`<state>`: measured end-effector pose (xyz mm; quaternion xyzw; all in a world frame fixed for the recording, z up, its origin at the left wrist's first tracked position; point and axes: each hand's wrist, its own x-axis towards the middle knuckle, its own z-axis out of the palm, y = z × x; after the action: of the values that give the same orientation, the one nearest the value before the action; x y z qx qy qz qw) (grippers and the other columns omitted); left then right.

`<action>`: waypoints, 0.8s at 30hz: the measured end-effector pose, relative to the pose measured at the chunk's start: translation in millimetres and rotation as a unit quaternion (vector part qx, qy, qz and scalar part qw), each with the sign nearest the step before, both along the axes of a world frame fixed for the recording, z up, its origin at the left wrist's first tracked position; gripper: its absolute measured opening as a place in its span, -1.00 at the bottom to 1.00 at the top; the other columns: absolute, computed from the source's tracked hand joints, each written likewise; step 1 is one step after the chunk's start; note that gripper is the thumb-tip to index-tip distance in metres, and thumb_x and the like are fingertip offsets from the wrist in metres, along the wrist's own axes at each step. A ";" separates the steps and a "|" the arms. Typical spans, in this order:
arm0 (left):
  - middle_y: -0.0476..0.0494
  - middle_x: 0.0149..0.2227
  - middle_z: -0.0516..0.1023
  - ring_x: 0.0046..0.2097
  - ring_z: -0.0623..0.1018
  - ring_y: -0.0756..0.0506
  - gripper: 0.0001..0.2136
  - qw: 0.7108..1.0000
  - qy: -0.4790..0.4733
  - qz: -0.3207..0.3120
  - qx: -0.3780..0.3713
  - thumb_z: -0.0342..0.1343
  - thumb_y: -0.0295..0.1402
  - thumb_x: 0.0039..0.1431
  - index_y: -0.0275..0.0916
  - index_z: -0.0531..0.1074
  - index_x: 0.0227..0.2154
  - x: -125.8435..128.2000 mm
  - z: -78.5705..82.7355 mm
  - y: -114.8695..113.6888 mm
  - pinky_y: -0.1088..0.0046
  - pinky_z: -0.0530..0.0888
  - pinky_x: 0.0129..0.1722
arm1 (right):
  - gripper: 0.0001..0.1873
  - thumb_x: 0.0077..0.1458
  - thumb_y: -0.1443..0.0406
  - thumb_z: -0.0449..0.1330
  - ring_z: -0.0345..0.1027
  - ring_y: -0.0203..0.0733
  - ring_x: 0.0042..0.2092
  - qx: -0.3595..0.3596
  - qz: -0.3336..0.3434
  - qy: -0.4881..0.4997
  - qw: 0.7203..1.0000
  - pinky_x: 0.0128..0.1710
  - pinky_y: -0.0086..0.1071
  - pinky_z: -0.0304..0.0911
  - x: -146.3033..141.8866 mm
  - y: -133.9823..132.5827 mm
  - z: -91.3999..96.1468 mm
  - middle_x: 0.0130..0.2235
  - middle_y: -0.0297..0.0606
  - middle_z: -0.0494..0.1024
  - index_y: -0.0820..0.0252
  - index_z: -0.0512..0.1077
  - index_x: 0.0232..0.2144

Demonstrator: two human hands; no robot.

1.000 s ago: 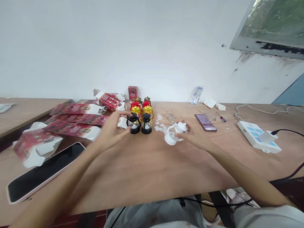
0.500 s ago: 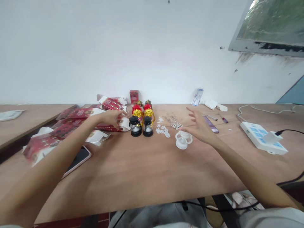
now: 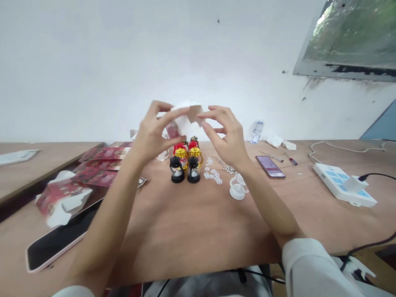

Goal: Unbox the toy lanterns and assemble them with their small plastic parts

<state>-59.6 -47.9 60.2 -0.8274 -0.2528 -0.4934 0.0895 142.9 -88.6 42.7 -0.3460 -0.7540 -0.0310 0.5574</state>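
Raised above the table, a small cardboard box (image 3: 185, 125) with white open flaps and a bit of red print is between my hands. My left hand (image 3: 150, 134) grips it from the left, thumb below and fingers on top. At its right edge, the fingertips of my right hand (image 3: 227, 134) pinch a flap. Motion blurs the box a little. Beneath it stand two rows of miniature lanterns: a black lantern (image 3: 177, 171) and its twin in front, gold lanterns (image 3: 195, 154) behind them, then red and bronze ones partly hidden.
Flattened red boxes (image 3: 102, 165) and a dark-screened phone (image 3: 62, 235) lie left. Right of the lanterns are white cut pieces (image 3: 213, 176), small metal parts (image 3: 229, 169) and a clear white lantern part (image 3: 237, 191). Farther right: another phone (image 3: 269, 166), a screwdriver (image 3: 291, 159), a power strip (image 3: 343, 185).
My left hand has picked up a box from the pile at left and lifted it to the middle. My right hand has moved up and left to meet it.
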 end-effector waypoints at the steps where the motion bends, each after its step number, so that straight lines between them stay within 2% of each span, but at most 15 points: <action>1: -0.15 -0.09 0.33 0.00 0.36 -0.21 -0.48 1.000 -0.018 -0.018 -0.018 0.33 -0.38 -0.18 -0.12 0.42 -0.06 6.3 -4.1 1.4 0.09 0.31 0.10 | -0.75 0.19 0.26 -0.03 0.24 -0.18 0.07 -0.014 0.010 0.011 1.000 -0.19 -0.35 0.40 -1.8 4.0 -0.3 0.02 -0.26 0.33 0.02 0.39 -0.14; 3: -0.12 -0.10 0.33 0.01 0.36 -0.21 -0.56 0.997 -0.039 -0.045 -0.052 0.32 -0.41 -0.18 -0.07 0.46 -0.13 13.4 -11.8 5.2 0.07 0.30 0.12 | -0.77 0.18 0.28 -0.02 0.32 -0.22 -0.02 -0.035 0.021 0.035 0.999 -0.24 -0.40 0.40 -2.8 9.5 -3.4 -0.03 -0.27 0.38 0.05 0.43 -0.22; 5: -0.11 -0.09 0.32 0.01 0.37 -0.19 -0.59 0.997 -0.024 -0.055 -0.054 0.29 -0.42 -0.15 -0.05 0.47 -0.15 15.1 -18.5 9.4 0.06 0.32 0.11 | -0.79 0.16 0.30 0.01 0.36 -0.25 -0.09 -0.042 0.021 0.053 0.998 -0.26 -0.41 0.40 -2.2 11.4 -7.6 -0.09 -0.28 0.42 0.07 0.44 -0.25; 10: -0.11 -0.04 0.26 0.02 0.38 -0.16 -0.53 0.995 0.064 -0.030 0.069 0.21 -0.44 -0.02 0.03 0.37 -0.01 11.2 -28.9 16.2 0.13 0.45 0.02 | -0.80 0.15 0.30 0.03 0.40 -0.24 -0.18 -0.020 -0.007 0.093 0.995 -0.27 -0.35 0.40 0.0 14.3 -13.9 -0.22 -0.31 0.45 0.05 0.39 -0.18; 12: -0.12 -0.04 0.25 0.01 0.37 -0.15 -0.50 0.988 0.086 0.005 0.126 0.20 -0.46 -0.01 0.06 0.32 0.03 10.6 -29.4 16.1 0.16 0.50 -0.04 | -0.76 0.15 0.35 0.00 0.40 -0.26 -0.20 0.005 -0.018 0.074 0.997 -0.27 -0.36 0.39 2.6 16.9 -13.8 -0.21 -0.31 0.46 0.05 0.39 -0.16; 17: -0.14 -0.05 0.26 -0.05 0.41 -0.12 -0.46 0.967 0.115 0.045 0.221 0.17 -0.47 0.03 0.07 0.23 0.08 11.3 -24.5 12.2 0.24 0.56 -0.16 | -0.70 0.08 0.48 -0.03 0.38 -0.25 -0.17 0.046 -0.007 -0.081 0.996 -0.19 -0.33 0.35 13.7 13.5 -6.3 -0.17 -0.27 0.47 0.13 0.45 -0.29; 21: -0.16 -0.07 0.28 -0.08 0.42 -0.14 -0.46 0.965 0.110 0.054 0.231 0.22 -0.40 0.01 0.05 0.24 0.07 10.3 -21.5 11.6 0.23 0.56 -0.20 | -0.80 0.11 0.37 0.05 0.39 -0.21 -0.14 0.041 0.025 -0.084 0.995 -0.17 -0.29 0.36 18.2 5.8 -0.6 -0.11 -0.24 0.46 0.18 0.46 -0.46; 24: -0.16 -0.06 0.29 -0.07 0.41 -0.14 -0.48 0.968 0.109 0.045 0.221 0.22 -0.40 0.01 0.05 0.27 0.05 11.4 -23.6 12.8 0.23 0.55 -0.19 | -0.77 0.12 0.31 0.07 0.40 -0.20 -0.16 0.049 0.010 -0.056 0.997 -0.18 -0.26 0.37 16.3 8.3 -2.8 -0.10 -0.23 0.47 0.19 0.46 -0.50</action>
<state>-48.2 -35.1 36.5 -0.8236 -0.1630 -0.4392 0.3196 159.2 -80.3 39.9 -0.3080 -0.7852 -0.0819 0.5309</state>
